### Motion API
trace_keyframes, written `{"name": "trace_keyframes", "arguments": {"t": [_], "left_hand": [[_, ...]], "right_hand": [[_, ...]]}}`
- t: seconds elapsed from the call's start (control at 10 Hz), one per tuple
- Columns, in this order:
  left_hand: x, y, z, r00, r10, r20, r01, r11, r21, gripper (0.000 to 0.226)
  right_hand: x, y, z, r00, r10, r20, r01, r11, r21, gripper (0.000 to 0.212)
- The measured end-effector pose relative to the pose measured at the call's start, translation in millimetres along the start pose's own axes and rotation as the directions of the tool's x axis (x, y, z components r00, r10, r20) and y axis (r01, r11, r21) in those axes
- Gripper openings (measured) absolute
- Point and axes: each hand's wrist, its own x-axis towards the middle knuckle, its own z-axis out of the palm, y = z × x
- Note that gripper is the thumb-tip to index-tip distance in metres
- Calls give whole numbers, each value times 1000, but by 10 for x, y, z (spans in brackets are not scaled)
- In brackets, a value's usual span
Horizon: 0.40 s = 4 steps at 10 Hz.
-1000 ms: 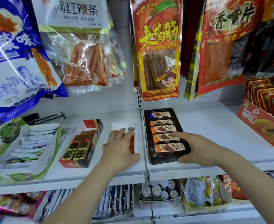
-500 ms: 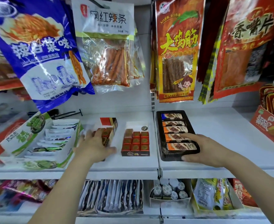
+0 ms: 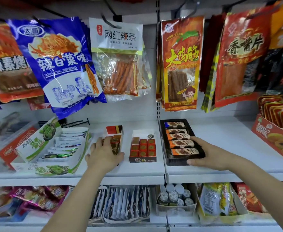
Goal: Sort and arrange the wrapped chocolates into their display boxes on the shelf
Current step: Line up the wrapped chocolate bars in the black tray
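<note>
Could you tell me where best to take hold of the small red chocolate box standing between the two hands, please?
Probably pinch the red box across its two long side walls, coming from the front; both sides stand clear of neighbours, and its open top exposes loose chocolates.

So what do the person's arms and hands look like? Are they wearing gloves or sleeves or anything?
No gloves. Both the left hand and the right hand are bare, and both forearms are bare too, with no sleeve showing as far as the picture reaches. I can't see any ring, watch or bracelet on either one. The nails look short and plain.
</note>
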Motion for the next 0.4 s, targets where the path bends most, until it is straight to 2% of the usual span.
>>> {"name": "trace_keyframes", "arguments": {"t": [0.1,0.2,0.3,0.4], "left_hand": [[-213,12,-273,993,90,-73,-96,991,-96,79],[-632,-32,-676,951,175,-255,-246,927,-282,57],[-1158,-62,-1046,904,178,-388,-360,806,-469,37],[-1425,-299,-1546,874,200,-444,-442,707,-552,35]], "right_hand": [[-275,4,-164,998,63,4,-62,993,-98,96],[-661,9,-365,998,61,-29,-64,991,-117,80],[-1138,12,-548,980,4,-200,3,999,37,63],[-1490,134,-634,908,-99,-406,126,991,38,66]]}}
